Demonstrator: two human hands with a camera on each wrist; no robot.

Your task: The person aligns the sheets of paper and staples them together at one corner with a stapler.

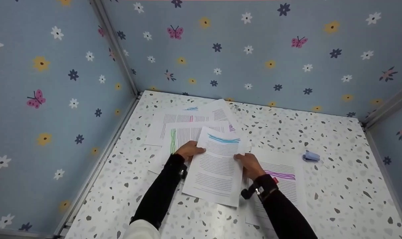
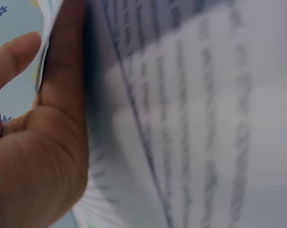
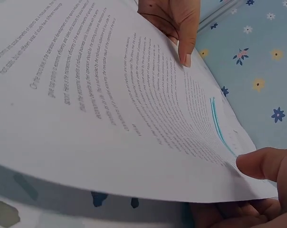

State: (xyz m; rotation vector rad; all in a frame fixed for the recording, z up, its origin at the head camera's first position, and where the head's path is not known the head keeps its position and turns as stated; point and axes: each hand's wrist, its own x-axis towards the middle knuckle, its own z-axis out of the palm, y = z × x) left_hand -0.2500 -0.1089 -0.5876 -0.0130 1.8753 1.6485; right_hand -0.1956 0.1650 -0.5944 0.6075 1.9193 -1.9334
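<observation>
Both hands hold a printed sheet of paper (image 1: 217,166) with blue marker strokes across its top, lifted over the table. My left hand (image 1: 190,150) pinches its left edge, thumb on the printed face. On the opposite edge my right hand (image 1: 251,165) grips it, thumb above and fingers underneath, as the right wrist view shows. The sheet bows between them there. Just left of the left hand lies a sheet with green marker strokes (image 1: 173,141). Partly under the right forearm is a sheet with purple strokes (image 1: 280,175).
Farther back, a sheet with a pink mark (image 1: 179,122) and another printed sheet (image 1: 221,109) overlap on the speckled table (image 1: 337,186). A small light-blue stapler (image 1: 311,156) sits right of the purple-marked sheet. Flower-patterned panels (image 1: 247,66) enclose the back and sides.
</observation>
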